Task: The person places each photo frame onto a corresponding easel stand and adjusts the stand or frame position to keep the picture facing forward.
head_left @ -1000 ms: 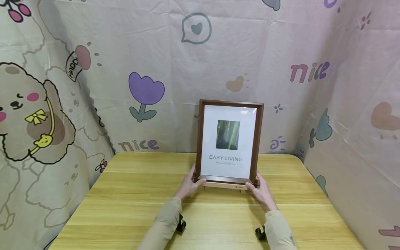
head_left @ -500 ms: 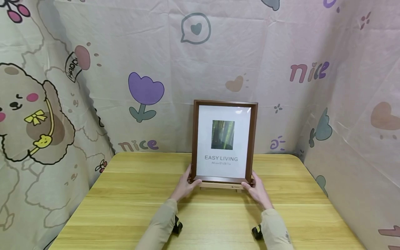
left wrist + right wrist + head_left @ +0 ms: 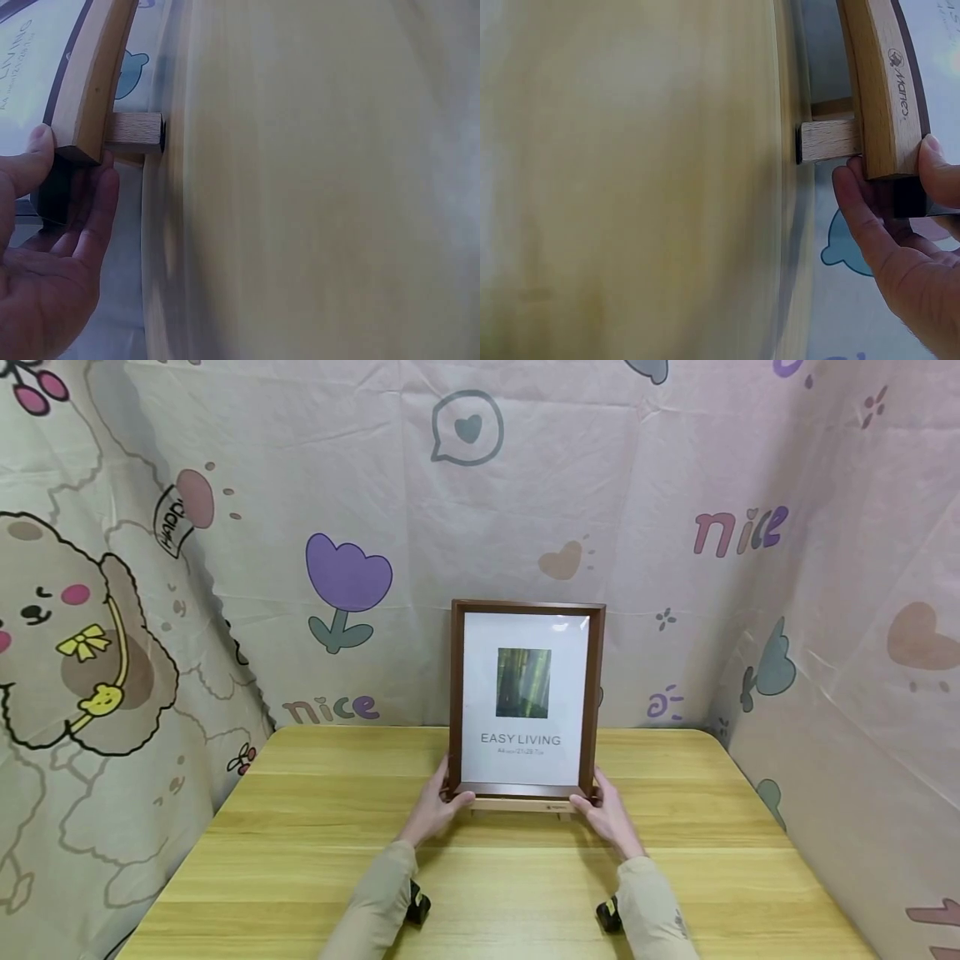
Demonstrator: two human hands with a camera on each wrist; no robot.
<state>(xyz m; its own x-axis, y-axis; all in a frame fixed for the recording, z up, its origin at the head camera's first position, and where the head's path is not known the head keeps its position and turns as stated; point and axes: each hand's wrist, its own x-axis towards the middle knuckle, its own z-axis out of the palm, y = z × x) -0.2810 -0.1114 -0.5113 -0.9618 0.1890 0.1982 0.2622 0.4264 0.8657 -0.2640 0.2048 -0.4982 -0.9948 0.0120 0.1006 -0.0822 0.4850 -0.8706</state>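
A brown picture frame [image 3: 457, 693] stands upright, leaning slightly back, on a light wooden easel [image 3: 517, 806] toward the back of the table. Behind its glass is a white sheet with a small forest picture and the words EASY LIVING. My left hand [image 3: 433, 808] grips the frame's lower left corner, thumb in front and fingers behind and below. The lower right corner is held the same way by my right hand [image 3: 609, 814]. Both wrist views show the easel's ledge [image 3: 90, 82] and a short foot [image 3: 829, 141] close to the fingers.
The yellow wood-grain table [image 3: 315, 843] reaches back to a patterned cloth [image 3: 480, 527] hanging right behind the frame. More printed cloth hangs along the left and right sides. Small black devices [image 3: 417, 906] sit at both wrists, below the sleeves.
Both hands, the picture frame and the easel have slid together to the left across the table. The grip at the two lower corners looks the same.
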